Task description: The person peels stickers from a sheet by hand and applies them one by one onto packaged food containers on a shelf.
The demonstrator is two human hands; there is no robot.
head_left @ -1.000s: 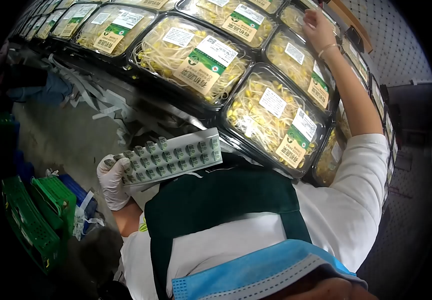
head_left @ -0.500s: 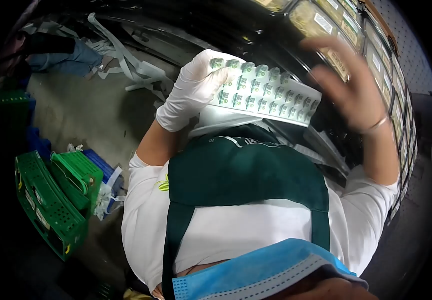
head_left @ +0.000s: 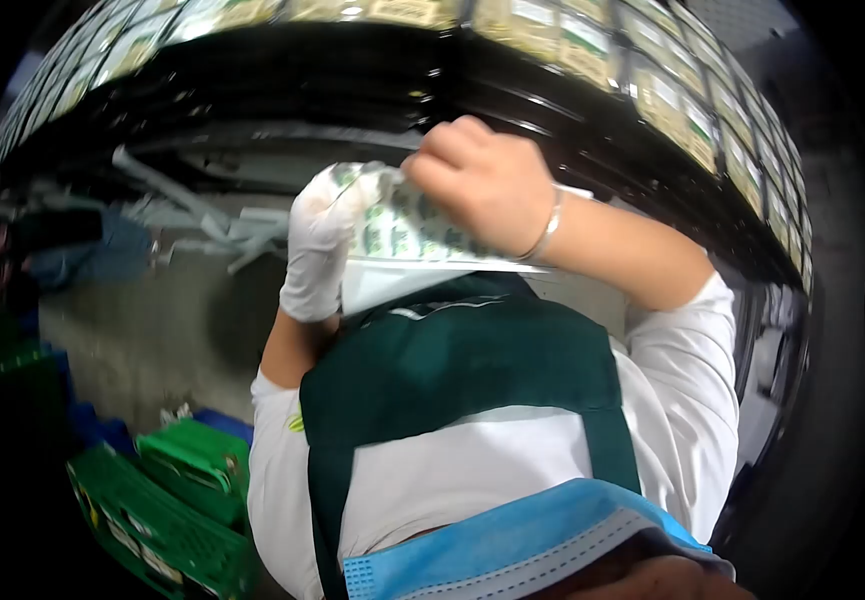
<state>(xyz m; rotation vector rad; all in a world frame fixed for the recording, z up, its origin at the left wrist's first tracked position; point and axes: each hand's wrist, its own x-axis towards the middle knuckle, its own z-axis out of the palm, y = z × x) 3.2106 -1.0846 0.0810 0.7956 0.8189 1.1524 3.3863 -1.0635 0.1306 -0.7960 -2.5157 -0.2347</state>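
Observation:
My left hand (head_left: 322, 235), in a white glove, grips the left end of a white sheet of small green-printed stickers (head_left: 392, 232) in front of my chest. Bare and wearing a bracelet, my right hand (head_left: 482, 185) is over the sheet's upper part, with its fingers curled together. Whether a sticker is between those fingertips is hidden and blurred. Beyond both hands stand stacked black trays (head_left: 332, 85) of packed sprouts with labels on their clear tops.
Green crates (head_left: 162, 515) stand on the floor at the lower left. White strips (head_left: 177, 190) hang or lie at the left below the trays. Blue cloth (head_left: 102, 250) is visible at the far left. The tray stacks curve round to the right.
My right hand has come from the trays at the upper right to the sticker sheet, and its fingers have closed. The sheet was raised toward mid-view; the view has turned, showing more stacks.

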